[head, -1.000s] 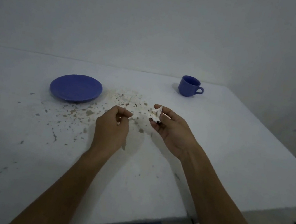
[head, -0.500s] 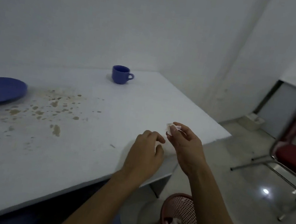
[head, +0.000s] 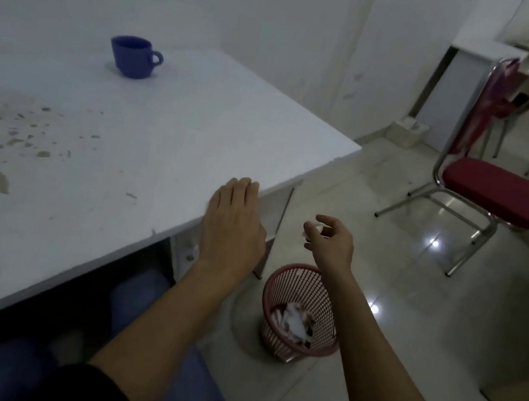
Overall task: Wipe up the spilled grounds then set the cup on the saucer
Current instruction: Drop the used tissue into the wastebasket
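One small wad of used tissue [head: 311, 228] is pinched at your right hand's [head: 331, 242] fingertips, held out past the table [head: 200, 114] corner and above the floor, with the pink mesh wastebasket [head: 302, 313] below it at about 6 o'clock from the hand. Your left hand [head: 234, 227] lies flat and empty, fingers together, on the table's near edge (a fair brace while you lean).

To do this drop well, carry the wad a little nearer you so it sits over the basket's mouth and not its far rim, then lower the hand before you let go; paper this light drifts, and loose grounds may shake off it onto the tiles. Part the fingertips cleanly so nothing clings.

Plenty remains after that, I judge. Brown coffee grounds [head: 6, 138] are smeared and speckled over the table at 9 o'clock from your left hand, so you will need fresh tissue; none shows here. The blue cup [head: 133, 56] stands upright at 11 o'clock, well apart from the spill, handle to the right. The saucer is out of view.
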A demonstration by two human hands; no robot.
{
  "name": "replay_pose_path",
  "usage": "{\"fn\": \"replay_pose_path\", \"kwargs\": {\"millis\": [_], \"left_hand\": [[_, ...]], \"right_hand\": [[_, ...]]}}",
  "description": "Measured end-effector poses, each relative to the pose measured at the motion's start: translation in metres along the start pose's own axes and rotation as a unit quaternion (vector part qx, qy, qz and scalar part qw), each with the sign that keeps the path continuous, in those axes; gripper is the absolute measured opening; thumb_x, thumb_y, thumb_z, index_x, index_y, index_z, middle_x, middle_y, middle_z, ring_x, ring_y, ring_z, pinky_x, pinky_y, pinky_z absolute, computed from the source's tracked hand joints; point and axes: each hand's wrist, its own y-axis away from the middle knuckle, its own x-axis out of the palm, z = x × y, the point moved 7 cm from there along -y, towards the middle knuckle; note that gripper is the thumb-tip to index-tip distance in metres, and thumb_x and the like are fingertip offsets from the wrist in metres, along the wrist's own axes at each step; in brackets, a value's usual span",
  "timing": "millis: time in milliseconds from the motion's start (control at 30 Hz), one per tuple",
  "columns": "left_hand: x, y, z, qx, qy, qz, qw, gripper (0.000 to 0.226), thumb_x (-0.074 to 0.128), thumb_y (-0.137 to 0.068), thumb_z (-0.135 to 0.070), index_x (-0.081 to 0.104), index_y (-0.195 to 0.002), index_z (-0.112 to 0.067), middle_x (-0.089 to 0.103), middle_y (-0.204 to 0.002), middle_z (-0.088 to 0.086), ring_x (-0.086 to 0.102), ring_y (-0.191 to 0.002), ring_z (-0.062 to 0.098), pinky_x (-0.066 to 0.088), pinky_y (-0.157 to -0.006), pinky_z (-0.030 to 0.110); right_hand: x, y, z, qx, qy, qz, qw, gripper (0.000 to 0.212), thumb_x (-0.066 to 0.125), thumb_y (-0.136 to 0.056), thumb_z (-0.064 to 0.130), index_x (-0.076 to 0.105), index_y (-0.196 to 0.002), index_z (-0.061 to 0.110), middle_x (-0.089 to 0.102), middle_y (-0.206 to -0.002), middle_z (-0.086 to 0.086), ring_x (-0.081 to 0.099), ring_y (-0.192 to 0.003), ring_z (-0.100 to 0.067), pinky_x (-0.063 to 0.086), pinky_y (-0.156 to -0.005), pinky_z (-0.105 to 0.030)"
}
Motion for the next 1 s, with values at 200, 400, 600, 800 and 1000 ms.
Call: {"fn": "replay_pose_path", "kwargs": {"millis": [200,400,600,800,1000], "left_hand": [[0.003,0.001,0.001,0.006,-0.013,0.008,1.0,0.059,0.055,-0.081,-0.014,0.039,-0.136,-0.002,0.046,-0.138,0.017,0.04,-0.129,0.033,0.029,-0.112,0.044],[0.004,0.001,0.002,0.0,-0.016,0.003,1.0,0.057,0.056,-0.082,-0.016,0.04,-0.136,-0.003,0.047,-0.138,0.016,0.041,-0.13,0.031,0.031,-0.112,0.043],[-0.002,-0.002,0.004,-0.008,0.026,0.015,1.0,0.052,0.054,-0.086,-0.018,0.043,-0.135,-0.005,0.049,-0.136,0.014,0.044,-0.126,0.028,0.034,-0.109,0.039],[-0.043,-0.004,0.041,-0.057,0.146,-0.021,0.987,0.021,0.051,-0.09,-0.021,0.067,-0.103,-0.016,0.066,-0.101,0.001,0.058,-0.092,0.016,0.05,-0.081,0.034],[-0.113,0.027,0.153,-0.197,0.116,-0.073,0.971,0.017,0.052,-0.09,-0.025,0.067,-0.099,-0.024,0.067,-0.098,-0.007,0.059,-0.085,0.009,0.05,-0.079,0.028]], "right_hand": [[-0.009,-0.005,-0.052,0.047,0.139,-0.044,0.988,0.056,0.073,-0.08,0.028,0.051,-0.129,0.013,0.061,-0.119,-0.012,0.061,-0.107,-0.027,0.053,-0.093,-0.044],[-0.005,0.003,-0.044,0.01,0.129,-0.081,0.988,0.022,0.061,-0.09,0.021,0.067,-0.109,0.013,0.07,-0.107,-0.005,0.063,-0.098,-0.017,0.049,-0.082,-0.028],[0.009,0.022,0.03,-0.078,0.038,-0.101,0.991,0.019,0.053,-0.094,0.026,0.069,-0.099,0.017,0.07,-0.09,0.004,0.062,-0.081,-0.004,0.043,-0.06,-0.005],[0.064,0.059,0.134,-0.211,-0.006,-0.012,0.977,0.021,0.051,-0.094,0.03,0.068,-0.088,0.019,0.07,-0.079,0.006,0.063,-0.072,-0.005,0.046,-0.061,-0.012],[0.201,0.109,0.199,-0.307,0.039,0.195,0.931,0.017,0.055,-0.091,0.024,0.07,-0.089,0.017,0.072,-0.086,0.007,0.064,-0.072,-0.007,0.052,-0.07,-0.024]]}}
